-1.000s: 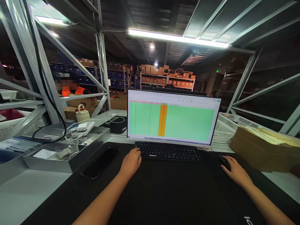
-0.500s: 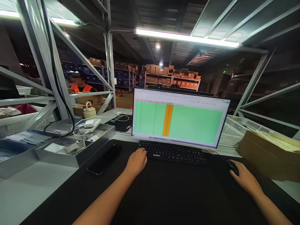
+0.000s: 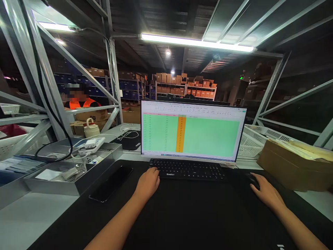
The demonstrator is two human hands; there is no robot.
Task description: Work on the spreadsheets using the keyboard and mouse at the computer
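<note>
My left hand (image 3: 147, 181) rests on the left end of a black keyboard (image 3: 187, 170), its fingers slightly bent over the keys and holding nothing. Off to the right, my right hand (image 3: 267, 191) lies over a black computer mouse (image 3: 252, 180), which is partly covered by the fingers. Behind the keyboard stands a monitor (image 3: 208, 135) showing a spreadsheet with a green background and one orange column. A dark phone (image 3: 111, 184) lies flat to the left of my left hand. Both hands are on a large black desk mat (image 3: 203, 211).
Grey metal trays (image 3: 52, 184) with papers and small bags stand at the left, near a cream jug (image 3: 91, 129) and white cables. At the right are a cardboard box (image 3: 293, 166) and white perforated baskets (image 3: 251, 144). A person in an orange vest (image 3: 80, 103) is beyond the rack.
The camera view has turned slightly, so most things sit further left in the picture. Both hands stay at the keyboard and the mouse, and the spreadsheet looks much the same.
</note>
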